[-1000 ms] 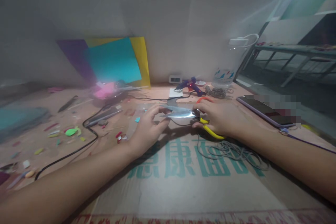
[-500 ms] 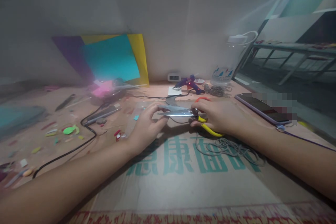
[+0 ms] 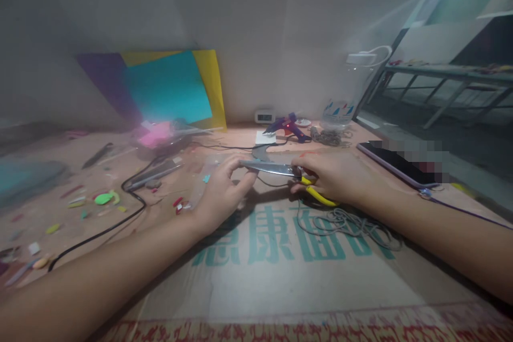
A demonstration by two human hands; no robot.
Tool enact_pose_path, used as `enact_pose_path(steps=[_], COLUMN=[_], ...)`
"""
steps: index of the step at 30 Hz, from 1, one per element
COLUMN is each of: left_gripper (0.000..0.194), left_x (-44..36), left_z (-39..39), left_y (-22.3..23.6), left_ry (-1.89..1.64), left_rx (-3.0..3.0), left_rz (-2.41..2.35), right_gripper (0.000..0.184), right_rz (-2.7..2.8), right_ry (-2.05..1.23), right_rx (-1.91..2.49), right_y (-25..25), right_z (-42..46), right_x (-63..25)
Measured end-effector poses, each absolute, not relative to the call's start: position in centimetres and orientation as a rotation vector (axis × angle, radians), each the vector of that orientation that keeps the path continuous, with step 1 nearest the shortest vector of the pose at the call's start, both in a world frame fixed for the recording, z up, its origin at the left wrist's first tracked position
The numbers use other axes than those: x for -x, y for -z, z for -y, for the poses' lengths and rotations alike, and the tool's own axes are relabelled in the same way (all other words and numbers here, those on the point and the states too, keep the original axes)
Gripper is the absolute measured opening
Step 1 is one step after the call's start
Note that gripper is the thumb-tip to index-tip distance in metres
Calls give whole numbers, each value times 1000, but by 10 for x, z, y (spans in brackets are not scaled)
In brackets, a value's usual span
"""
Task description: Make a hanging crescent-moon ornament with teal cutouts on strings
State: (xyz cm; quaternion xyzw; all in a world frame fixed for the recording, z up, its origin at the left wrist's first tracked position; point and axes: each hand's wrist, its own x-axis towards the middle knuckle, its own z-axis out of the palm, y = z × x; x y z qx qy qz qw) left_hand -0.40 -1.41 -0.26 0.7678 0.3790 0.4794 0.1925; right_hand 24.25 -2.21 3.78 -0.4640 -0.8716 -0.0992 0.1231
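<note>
A pair of scissors [image 3: 276, 169] with yellow and orange handles is in my right hand [image 3: 334, 175], fingers wrapped around the grips. The blades are closed together and point left. My left hand [image 3: 219, 192] is closed in a pinch around the blade tips; whatever else lies between its fingers is too small to make out. A thin dark strand [image 3: 270, 183] curves below the blades between the hands. Loosely coiled grey cord [image 3: 348, 224] lies under my right wrist on printed cardboard [image 3: 272, 288].
Behind the hands are a glue gun [image 3: 287, 127], a small digital clock [image 3: 265, 116], a bundle of cord [image 3: 331, 137] and a clear bottle [image 3: 340, 96]. A phone [image 3: 396, 163] lies right. Colored scraps [image 3: 105, 199] and a black cable [image 3: 100, 232] are left; colored sheets [image 3: 168, 88] lean behind.
The scissor blades, apart before, have closed together. Both hands stay nearly in place, and the view has shifted slightly.
</note>
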Motion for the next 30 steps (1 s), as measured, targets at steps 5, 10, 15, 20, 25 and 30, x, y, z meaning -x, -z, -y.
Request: enact_pose_path(steps=[5,10,15,20,25,30], left_gripper=[15,17,18,19,19,20], left_x=[6,6,5,4,3,2], left_z=[13,11,9,9,10,11], left_y=[6,8,7,3,-1,-1], left_ry=[-1329,-1346,-1305,-1229,-1146,-1105], left_rx=[-2118,-2080,-2047,-2039,-2040,-2036], left_rz=[-1095,-1087,-1109,-1137,-1212,-1205], right_gripper=[44,50,49,49,59,53], right_rz=[2368,2263,2171,2115,2210,2345], right_ry=[270,236,141,4,-49,-159], right_rx=[1529,1674,1740,1798,1894,1809], right_y=[-38,-37,-31,-20,-13,-11], right_z=[20,18,7,-26,-54,-69], right_x=[-245,-243,-247,-278,-312,-333])
